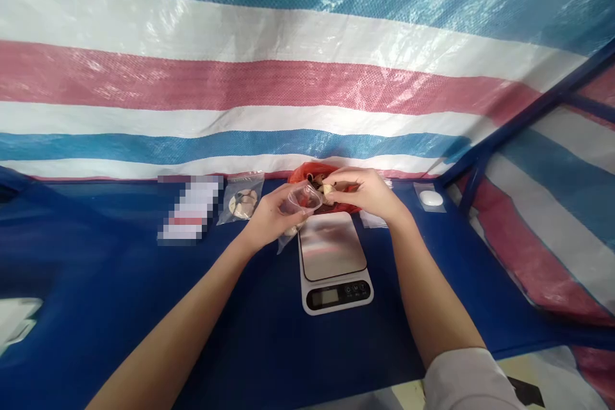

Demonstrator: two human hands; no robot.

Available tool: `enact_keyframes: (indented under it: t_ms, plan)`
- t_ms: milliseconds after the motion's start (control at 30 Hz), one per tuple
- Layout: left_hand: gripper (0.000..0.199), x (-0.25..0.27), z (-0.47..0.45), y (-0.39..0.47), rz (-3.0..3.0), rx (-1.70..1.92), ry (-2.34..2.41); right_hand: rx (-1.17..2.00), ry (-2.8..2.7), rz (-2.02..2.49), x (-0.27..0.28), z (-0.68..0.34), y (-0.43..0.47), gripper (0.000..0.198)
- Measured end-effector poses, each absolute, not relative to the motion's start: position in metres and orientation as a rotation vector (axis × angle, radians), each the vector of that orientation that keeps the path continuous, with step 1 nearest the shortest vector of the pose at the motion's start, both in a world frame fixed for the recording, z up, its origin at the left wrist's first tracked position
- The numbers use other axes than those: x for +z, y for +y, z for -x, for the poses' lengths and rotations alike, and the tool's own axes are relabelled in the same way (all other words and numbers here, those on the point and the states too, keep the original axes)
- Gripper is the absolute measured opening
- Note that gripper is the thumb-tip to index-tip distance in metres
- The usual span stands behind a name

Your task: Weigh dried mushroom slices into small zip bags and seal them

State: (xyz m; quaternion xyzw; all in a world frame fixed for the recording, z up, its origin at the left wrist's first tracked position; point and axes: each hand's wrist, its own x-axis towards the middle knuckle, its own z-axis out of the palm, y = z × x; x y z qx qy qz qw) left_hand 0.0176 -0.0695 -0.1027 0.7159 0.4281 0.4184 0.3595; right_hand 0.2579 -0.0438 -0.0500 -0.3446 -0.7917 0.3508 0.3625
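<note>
My left hand point(272, 216) is closed on a small clear plastic bag point(287, 240), its mouth spread apart towards the right. A few pale pieces show low in that bag, partly behind my fingers. Between the thumb and fingers of my right hand point(368, 191) is a pale dried slice point(328, 189), just right of the bag's mouth. Behind both hands sits an opened red plastic bag point(298, 173) with brownish and pale dried pieces in it. In front of it stands a white kitchen scale point(332, 250) with a bare metal plate; no reading is legible on its display.
Left of my hands lies a filled zip bag of pale slices point(244, 204), beside a blurred-out paper or card point(189, 211). Flat clear bags point(373, 220) lie right of the scale. Farther right is a white oval object point(431, 198) on plastic. Striped sheeting point(240, 83) rises behind the blue table point(250, 346).
</note>
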Motion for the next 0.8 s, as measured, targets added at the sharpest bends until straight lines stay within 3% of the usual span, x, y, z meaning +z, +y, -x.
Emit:
enact_keyframes:
  t_ms: [400,800]
  plan:
    - [0.024,-0.093,-0.031,-0.077,-1.953,1.077,0.969,0.538,-2.392,0.821,-0.037,-0.232,-0.065,0.016]
    - [0.024,-0.095,-0.031,-0.075,-1.959,1.106,0.997,0.554,-2.418,0.855,-0.039,-0.231,-0.062,0.023]
